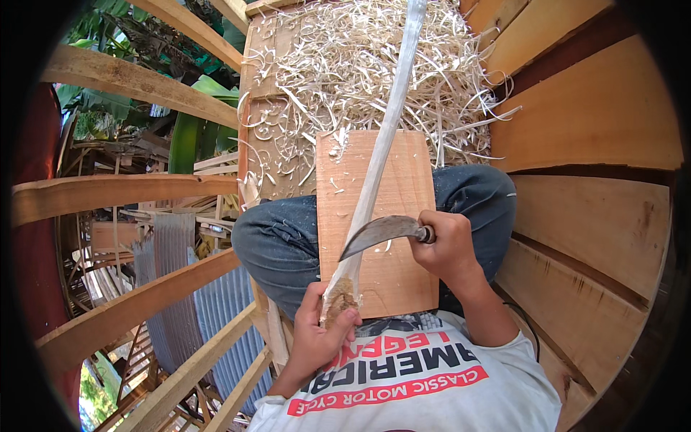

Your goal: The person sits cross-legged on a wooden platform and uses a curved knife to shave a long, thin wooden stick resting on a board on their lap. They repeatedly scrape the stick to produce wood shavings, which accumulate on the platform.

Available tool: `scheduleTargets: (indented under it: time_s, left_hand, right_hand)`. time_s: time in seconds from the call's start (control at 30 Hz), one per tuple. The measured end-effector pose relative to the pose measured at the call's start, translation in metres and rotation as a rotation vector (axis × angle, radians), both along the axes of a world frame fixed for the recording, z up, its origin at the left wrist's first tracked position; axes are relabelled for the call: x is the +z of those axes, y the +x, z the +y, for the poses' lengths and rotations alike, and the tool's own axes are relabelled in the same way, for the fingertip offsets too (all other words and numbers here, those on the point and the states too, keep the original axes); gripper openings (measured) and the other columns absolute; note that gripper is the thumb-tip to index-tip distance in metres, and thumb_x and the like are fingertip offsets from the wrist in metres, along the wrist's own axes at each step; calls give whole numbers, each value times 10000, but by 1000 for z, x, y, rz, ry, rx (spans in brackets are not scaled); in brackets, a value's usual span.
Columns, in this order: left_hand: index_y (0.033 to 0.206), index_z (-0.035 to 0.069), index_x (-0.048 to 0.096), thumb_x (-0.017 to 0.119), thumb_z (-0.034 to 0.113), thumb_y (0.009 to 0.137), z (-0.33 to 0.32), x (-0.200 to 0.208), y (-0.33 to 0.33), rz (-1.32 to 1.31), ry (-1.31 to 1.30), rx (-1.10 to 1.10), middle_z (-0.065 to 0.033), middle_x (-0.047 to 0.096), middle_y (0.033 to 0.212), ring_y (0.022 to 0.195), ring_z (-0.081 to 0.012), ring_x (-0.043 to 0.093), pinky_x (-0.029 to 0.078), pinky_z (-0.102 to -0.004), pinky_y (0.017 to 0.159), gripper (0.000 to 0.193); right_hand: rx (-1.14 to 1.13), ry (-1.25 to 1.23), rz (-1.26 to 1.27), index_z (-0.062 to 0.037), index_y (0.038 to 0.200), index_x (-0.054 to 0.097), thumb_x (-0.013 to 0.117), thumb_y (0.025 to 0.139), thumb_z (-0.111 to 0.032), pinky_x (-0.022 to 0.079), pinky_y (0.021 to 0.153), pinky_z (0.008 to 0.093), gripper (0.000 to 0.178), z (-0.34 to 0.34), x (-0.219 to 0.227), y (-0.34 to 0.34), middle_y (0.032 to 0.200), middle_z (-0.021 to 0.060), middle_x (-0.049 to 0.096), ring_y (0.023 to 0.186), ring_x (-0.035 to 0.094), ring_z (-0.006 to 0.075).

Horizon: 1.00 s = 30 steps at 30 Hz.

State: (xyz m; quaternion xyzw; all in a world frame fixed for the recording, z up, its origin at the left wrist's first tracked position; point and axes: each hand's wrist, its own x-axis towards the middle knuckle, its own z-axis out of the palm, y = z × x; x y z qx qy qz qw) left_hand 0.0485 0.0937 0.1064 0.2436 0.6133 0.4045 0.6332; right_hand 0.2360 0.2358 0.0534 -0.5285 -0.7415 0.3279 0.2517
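Note:
My left hand (327, 327) is closed around the rough brown near end of a long pale wooden stick (385, 133), its thumb lying over the top. From there the stick slants away and slightly right across a flat wooden board (410, 173) resting on my lap. My right hand (450, 245) grips the dark handle of a curved sickle-shaped knife (381, 232). The blade points left and crosses over the stick just beyond my left hand; whether its edge bites into the wood I cannot tell. A few small shavings lie on the board.
A large heap of curly wood shavings (353, 65) covers the plank floor (277, 147) ahead. Wooden wall planks (590, 209) rise close on my right. Spaced wooden rails (129, 194) stand on my left, with corrugated sheets (223, 309) and green leaves beyond. My crossed legs (277, 237) flank the board.

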Motion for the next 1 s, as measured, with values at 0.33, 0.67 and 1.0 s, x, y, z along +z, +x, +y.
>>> scheduleTargets:
  time_s: [0.33,0.67,1.0]
  left_hand:
    - [1199,16,415,571,75,916,-11,6,13,439,61,-169,-67,610,771,549,-84,559,439,-211,480,328]
    - [1184,16,435,615,135,899,-23,10,19,432,26,-321,-199,652,831,741,-295,692,514,-339,634,357]
    - [1186,33,421,584,63,900,-17,2,10,493,143,-171,-57,580,806,629,-88,546,444,-238,556,330]
  right_hand:
    - [-97,152,-252,-69,572,597,684,642,-179,468,500,383,157,35,-3,7,532,120,575,518,603,296]
    - [-540,-6,-300,8,694,650,632,761,-285,502,622,432,301,114,-30,61,651,202,617,675,631,396]
    - [-175,-81,-80,-4,617,575,726,725,-262,403,477,390,318,18,-9,31,515,178,490,492,522,361]
